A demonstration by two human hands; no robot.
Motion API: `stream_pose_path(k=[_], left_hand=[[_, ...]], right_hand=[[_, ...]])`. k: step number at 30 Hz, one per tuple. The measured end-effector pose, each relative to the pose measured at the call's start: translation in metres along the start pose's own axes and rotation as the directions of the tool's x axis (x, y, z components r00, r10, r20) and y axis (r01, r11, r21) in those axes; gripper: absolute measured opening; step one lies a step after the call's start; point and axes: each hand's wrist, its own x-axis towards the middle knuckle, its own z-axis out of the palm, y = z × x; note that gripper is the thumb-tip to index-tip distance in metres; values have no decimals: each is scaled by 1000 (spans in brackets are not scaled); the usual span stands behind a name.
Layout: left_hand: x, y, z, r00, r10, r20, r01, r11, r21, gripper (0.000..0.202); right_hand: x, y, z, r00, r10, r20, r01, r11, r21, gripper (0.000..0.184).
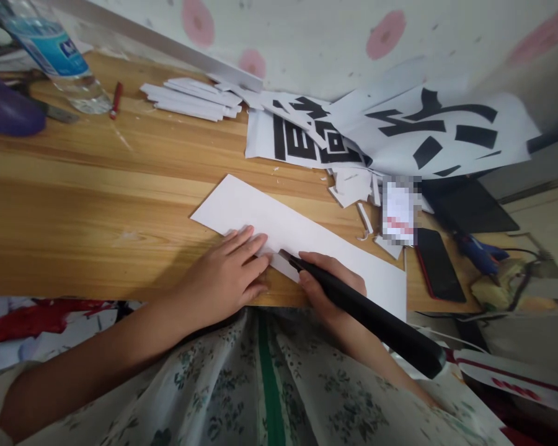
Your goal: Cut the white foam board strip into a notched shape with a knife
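A long white board, stiff like foam board or card, lies at a slant along the front edge of the wooden table. My left hand rests flat on its near edge, fingers stretched out. In my right hand is a black-handled utility knife. Its short dark blade touches the board close to my left fingertips, and the thick handle slopes back to the lower right.
Paper sheets with black characters lean at the back right, near white scraps. White strips lie stacked behind. A water bottle stands at the left. A phone and a blue glue gun lie at the right.
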Motion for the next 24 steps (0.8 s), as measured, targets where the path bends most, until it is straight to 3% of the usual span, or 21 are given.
stream_pose_path(k=[14, 20, 24], left_hand=[[1, 0, 0, 1000, -13, -23, 11, 996, -85, 32], [1, 0, 0, 1000, -1, -7, 1, 1000, -16, 33], [1, 0, 0, 1000, 3, -6, -3, 1000, -10, 32]], right_hand=[[-2, 3, 4, 997, -52, -49, 54, 998, 40, 18], [0, -3, 3, 998, -30, -48, 31, 999, 25, 16], [-4, 5, 7, 996, -80, -44, 79, 996, -28, 17]])
